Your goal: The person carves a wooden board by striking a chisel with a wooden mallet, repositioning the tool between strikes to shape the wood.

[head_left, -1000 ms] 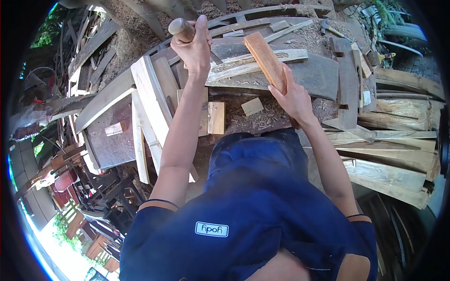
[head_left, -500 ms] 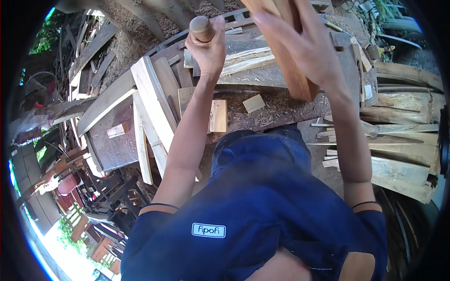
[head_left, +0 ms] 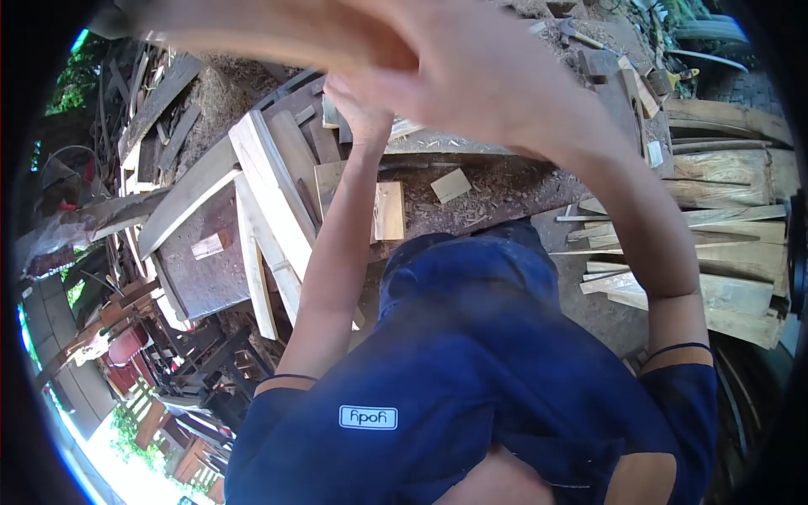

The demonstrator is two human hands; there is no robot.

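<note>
My right hand (head_left: 471,76), smeared by motion, is closed on a thick brown wooden block (head_left: 278,38). The block stretches leftward across the top of the view, in front of my other hand. Beneath it, my left hand (head_left: 364,114) shows only in part, its fingers mostly covered. It held a round-ended wooden tool handle half a second ago; that handle is now hidden behind the block. Both hands are over the workbench (head_left: 429,220), which bears pale boards and shavings. A small square wood offcut (head_left: 451,186) lies on the bench near my body.
Long pale boards (head_left: 273,189) lean at the left of the bench. Stacked planks (head_left: 724,227) fill the right side. A hammer (head_left: 581,35) lies at the bench's far right, with a yellow-handled brush (head_left: 683,76) beyond it. Another small wood block (head_left: 389,210) sits at the near edge.
My right hand has swung up and left with the wooden block, turning it from upright to nearly level. The block now covers the tool handle. My left hand stays in about the same place.
</note>
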